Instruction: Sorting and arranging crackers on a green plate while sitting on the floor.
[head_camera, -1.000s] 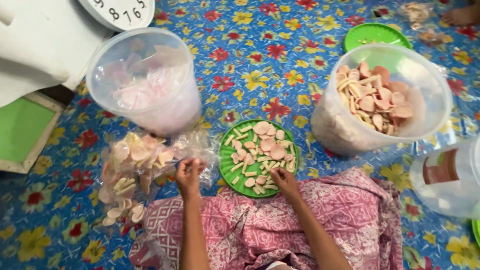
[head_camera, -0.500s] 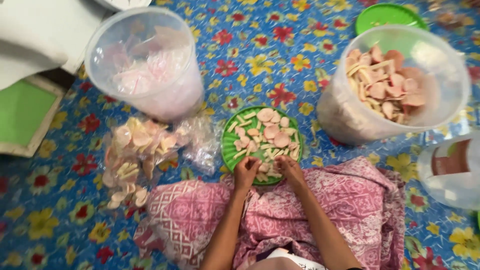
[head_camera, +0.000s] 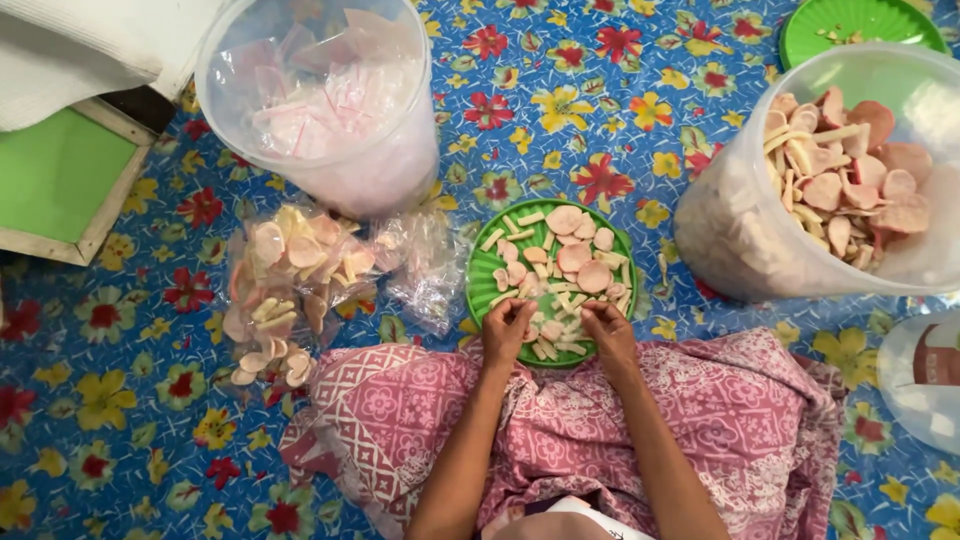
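A round green plate (head_camera: 484, 272) lies on the flowered mat in front of my lap, covered with pink round crackers and pale stick crackers (head_camera: 572, 255). My left hand (head_camera: 508, 329) rests on the plate's near left part, fingers curled over some of the pieces. On the near right part, my right hand (head_camera: 607, 330) has its fingertips bunched among the sticks. Whether either hand has pieces pinched in it I cannot tell. Left of the plate lie filled clear bags of crackers (head_camera: 285, 285).
A clear tub of empty plastic bags (head_camera: 330, 100) stands behind the filled bags. At the right is a big clear tub of loose crackers (head_camera: 830, 180), a second green plate (head_camera: 850, 22) behind it. A green framed board (head_camera: 55, 180) lies far left, a plastic jug (head_camera: 925, 375) far right.
My left hand has left the filled bags and come right onto the plate. Both hands now sit close together on its near edge.
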